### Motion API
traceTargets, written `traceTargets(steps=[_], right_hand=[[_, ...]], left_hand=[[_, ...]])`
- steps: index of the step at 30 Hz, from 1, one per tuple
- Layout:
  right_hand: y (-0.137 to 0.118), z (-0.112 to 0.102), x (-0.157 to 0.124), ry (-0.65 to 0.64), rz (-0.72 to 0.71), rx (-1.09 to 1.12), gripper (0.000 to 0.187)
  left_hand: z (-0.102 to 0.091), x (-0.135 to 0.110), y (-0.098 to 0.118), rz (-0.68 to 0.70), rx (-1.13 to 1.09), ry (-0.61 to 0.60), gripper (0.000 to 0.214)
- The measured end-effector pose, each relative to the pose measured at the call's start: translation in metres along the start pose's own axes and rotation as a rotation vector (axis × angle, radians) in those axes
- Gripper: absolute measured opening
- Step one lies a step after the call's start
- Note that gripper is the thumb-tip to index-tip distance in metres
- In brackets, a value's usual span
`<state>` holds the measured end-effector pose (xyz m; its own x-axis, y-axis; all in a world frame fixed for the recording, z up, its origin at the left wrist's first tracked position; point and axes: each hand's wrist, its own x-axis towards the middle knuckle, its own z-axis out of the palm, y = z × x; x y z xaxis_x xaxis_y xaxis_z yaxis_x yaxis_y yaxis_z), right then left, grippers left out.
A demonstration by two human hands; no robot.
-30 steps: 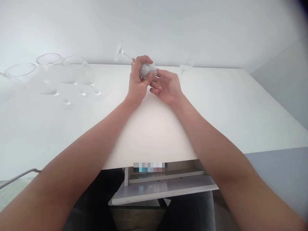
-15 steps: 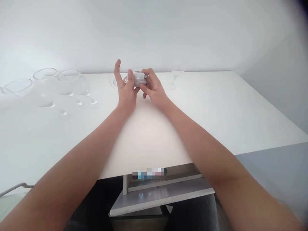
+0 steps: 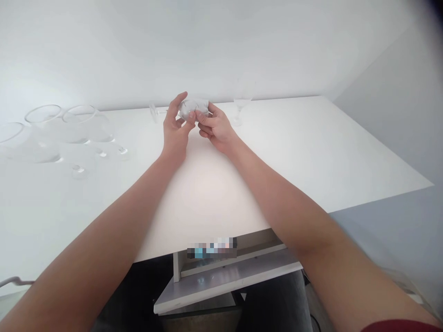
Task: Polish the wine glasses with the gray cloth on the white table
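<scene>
A stemmed glass (image 3: 154, 112) is held sideways above the far part of the table, its foot pointing left. A light grey cloth (image 3: 194, 109) covers its bowl. My left hand (image 3: 175, 127) closes around the glass where stem meets bowl, its thumb against the cloth and its forefinger curved over the top. From the right, my right hand (image 3: 218, 129) grips the cloth, thumb in front and fingers behind. Both thumbs almost meet on the near side. The wrap and the fingers hide the bowl and its rim.
Several clear stemmed glasses (image 3: 51, 138) stand together on the white table (image 3: 214, 193) at the left. Another stemmed glass (image 3: 238, 105) stands by the back edge, right of my hands. Below the front edge an open drawer (image 3: 228, 276) sticks out. A cable (image 3: 15, 280) lies lower left.
My left forefinger, upright before, now bends over the cloth, and my left thumb has come down to its near side. The wrapped glass has turned a little. The whole view has shifted slightly.
</scene>
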<state>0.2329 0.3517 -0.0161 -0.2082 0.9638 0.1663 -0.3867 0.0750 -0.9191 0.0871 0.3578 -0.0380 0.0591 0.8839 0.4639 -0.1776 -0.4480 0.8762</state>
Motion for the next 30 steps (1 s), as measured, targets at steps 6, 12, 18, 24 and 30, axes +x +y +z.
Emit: traceTargets(steps=[6, 12, 18, 24, 30], right_hand=[[0.000, 0.004, -0.002, -0.053, -0.160, -0.237, 0.039], [-0.003, -0.007, 0.004, -0.113, 0.035, -0.173, 0.028], [-0.003, -0.018, 0.006, -0.124, 0.043, -0.017, 0.034], [-0.005, -0.013, 0.005, -0.052, -0.141, 0.146, 0.033], [-0.008, -0.011, 0.004, 0.048, -0.173, 0.191, 0.030]], left_hand=[[-0.005, 0.002, -0.004, 0.017, -0.098, 0.039, 0.047], [-0.014, 0.005, -0.009, 0.060, -0.036, 0.007, 0.042], [-0.011, 0.007, -0.002, 0.042, -0.043, -0.052, 0.032], [-0.009, 0.006, 0.005, 0.076, -0.110, -0.103, 0.020], [-0.011, 0.005, 0.002, -0.256, -0.206, 0.099, 0.021]])
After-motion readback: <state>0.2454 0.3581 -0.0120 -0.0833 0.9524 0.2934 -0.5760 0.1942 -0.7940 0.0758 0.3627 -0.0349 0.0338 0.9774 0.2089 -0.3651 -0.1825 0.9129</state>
